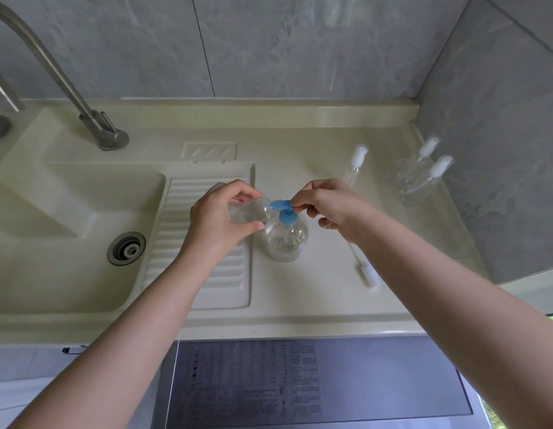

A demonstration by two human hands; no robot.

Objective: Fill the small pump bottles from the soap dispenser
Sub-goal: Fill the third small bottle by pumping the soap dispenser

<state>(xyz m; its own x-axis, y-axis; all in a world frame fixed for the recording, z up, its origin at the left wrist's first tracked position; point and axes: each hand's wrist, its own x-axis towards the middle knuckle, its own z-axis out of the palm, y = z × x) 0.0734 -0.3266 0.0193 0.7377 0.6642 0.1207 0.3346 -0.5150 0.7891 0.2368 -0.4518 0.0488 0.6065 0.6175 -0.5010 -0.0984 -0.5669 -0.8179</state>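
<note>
A clear soap dispenser (286, 239) with a blue pump head (284, 209) stands on the counter beside the ribbed drainboard. My left hand (217, 216) grips a small clear bottle (248, 212) tilted on its side, its open mouth against the blue nozzle. My right hand (326, 207) pinches the back of the blue pump head. A loose white pump top with its tube (366, 270) lies on the counter under my right forearm. Another small pump bottle (355, 164) stands behind my right hand, and two more (423, 174) stand at the right wall.
A cream sink basin (67, 218) with a metal drain (126, 248) lies to the left, a steel tap (92, 119) behind it. The ribbed drainboard (204, 267) sits between basin and dispenser. Grey tiled walls close the back and right. A grey appliance top (315, 382) lies below the counter edge.
</note>
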